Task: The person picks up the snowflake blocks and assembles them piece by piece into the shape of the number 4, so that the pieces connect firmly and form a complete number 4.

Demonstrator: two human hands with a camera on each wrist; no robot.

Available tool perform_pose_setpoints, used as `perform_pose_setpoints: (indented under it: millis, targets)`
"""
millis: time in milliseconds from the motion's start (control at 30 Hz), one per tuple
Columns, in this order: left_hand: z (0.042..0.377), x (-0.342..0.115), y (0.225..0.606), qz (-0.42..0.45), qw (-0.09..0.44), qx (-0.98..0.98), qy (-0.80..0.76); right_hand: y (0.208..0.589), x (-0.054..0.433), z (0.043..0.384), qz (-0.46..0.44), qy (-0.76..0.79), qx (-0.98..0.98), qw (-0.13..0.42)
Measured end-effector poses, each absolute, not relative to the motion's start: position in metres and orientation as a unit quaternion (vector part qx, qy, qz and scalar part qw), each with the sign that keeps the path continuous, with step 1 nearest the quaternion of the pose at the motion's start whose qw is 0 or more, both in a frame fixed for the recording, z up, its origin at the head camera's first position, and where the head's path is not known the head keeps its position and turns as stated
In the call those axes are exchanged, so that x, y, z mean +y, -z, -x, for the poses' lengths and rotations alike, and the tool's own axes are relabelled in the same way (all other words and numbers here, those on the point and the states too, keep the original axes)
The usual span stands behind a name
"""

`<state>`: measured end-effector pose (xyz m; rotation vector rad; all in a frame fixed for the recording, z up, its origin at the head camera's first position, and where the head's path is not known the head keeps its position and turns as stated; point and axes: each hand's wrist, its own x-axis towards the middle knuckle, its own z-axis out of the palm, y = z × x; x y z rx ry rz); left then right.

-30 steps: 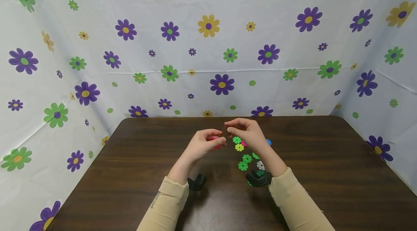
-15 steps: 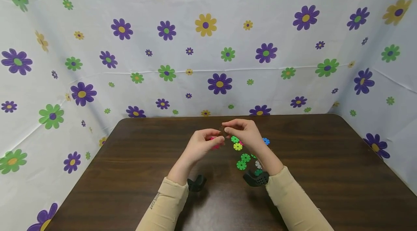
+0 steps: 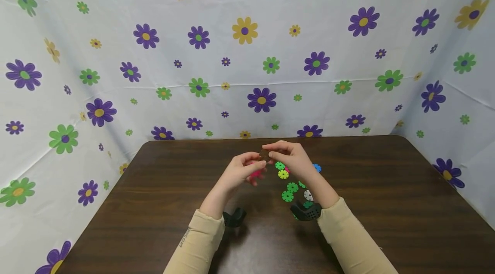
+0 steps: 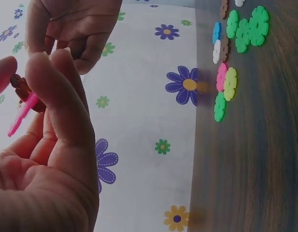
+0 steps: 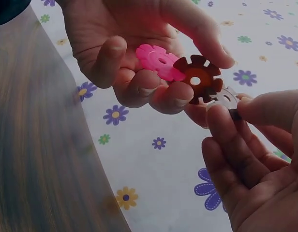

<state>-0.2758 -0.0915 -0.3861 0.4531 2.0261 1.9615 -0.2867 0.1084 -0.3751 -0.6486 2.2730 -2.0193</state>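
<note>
Both hands meet above the table, working on a few notched interlocking discs. My left hand point(image 3: 240, 171) holds a pink disc point(image 5: 161, 62) that overlaps a brown disc point(image 5: 199, 79) at its edge; the pink one lies against its curled fingers. On the far side of the brown disc a whitish disc point(image 5: 225, 98) shows partly. Thumb and fingertips of my right hand point(image 3: 290, 157) pinch at that end, where a small dark edge point(image 5: 235, 114) sticks out; the fingers hide the rest. In the left wrist view the pink disc point(image 4: 22, 116) is seen nearly edge-on.
Loose discs lie on the dark wooden table point(image 3: 174, 205), below and right of the hands: several green discs point(image 3: 288, 196), a yellow disc point(image 3: 283, 174), a blue disc point(image 3: 317, 167) and a white disc point(image 3: 308, 195). A flowered cloth point(image 3: 216, 106) hangs behind the table.
The brown disc between the hands has turned and shows more of its face. The lower fingers of my left hand have spread beneath the pink disc. Both hands stay in nearly the same place.
</note>
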Motion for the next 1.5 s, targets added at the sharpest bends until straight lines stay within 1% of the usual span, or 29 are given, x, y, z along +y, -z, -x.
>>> perform_pose_setpoints:
  millis: [267, 367, 467, 533, 667, 833, 1067, 1200, 1333, 1500]
  targets:
    - [0.277, -0.09, 0.389, -0.16, 0.169, 0.689, -0.687, 0.378, 0.104, 0.287, 0.249, 0.615, 0.748, 0.003]
    - [0.277, -0.09, 0.39, -0.158, 0.173, 0.688, -0.687, 0.378, 0.105, 0.288, 0.247, 0.616, 0.747, 0.009]
    - [0.277, -0.09, 0.391, -0.155, 0.171, 0.688, -0.689, 0.38, 0.112, 0.292, 0.227, 0.612, 0.757, 0.016]
    - [0.277, -0.09, 0.391, -0.153, 0.167, 0.689, -0.689, 0.384, 0.118, 0.297, 0.211, 0.602, 0.77, 0.026]
    - [0.277, -0.092, 0.391, -0.151, 0.162, 0.69, -0.689, 0.397, 0.132, 0.309, 0.181, 0.565, 0.803, 0.063]
    - [0.277, -0.092, 0.391, -0.147, 0.157, 0.693, -0.688, 0.418, 0.147, 0.321, 0.186, 0.479, 0.853, 0.09]
    - [0.279, -0.092, 0.393, -0.141, 0.14, 0.696, -0.69, 0.439, 0.154, 0.33, 0.215, 0.346, 0.91, 0.076]
    - [0.28, -0.092, 0.393, -0.139, 0.143, 0.694, -0.691, 0.443, 0.153, 0.329, 0.21, 0.29, 0.93, 0.081]
    - [0.279, -0.092, 0.393, -0.142, 0.144, 0.695, -0.69, 0.444, 0.151, 0.328, 0.202, 0.273, 0.937, 0.085]
    - [0.28, -0.092, 0.394, -0.142, 0.136, 0.702, -0.684, 0.446, 0.151, 0.328, 0.204, 0.274, 0.937, 0.076]
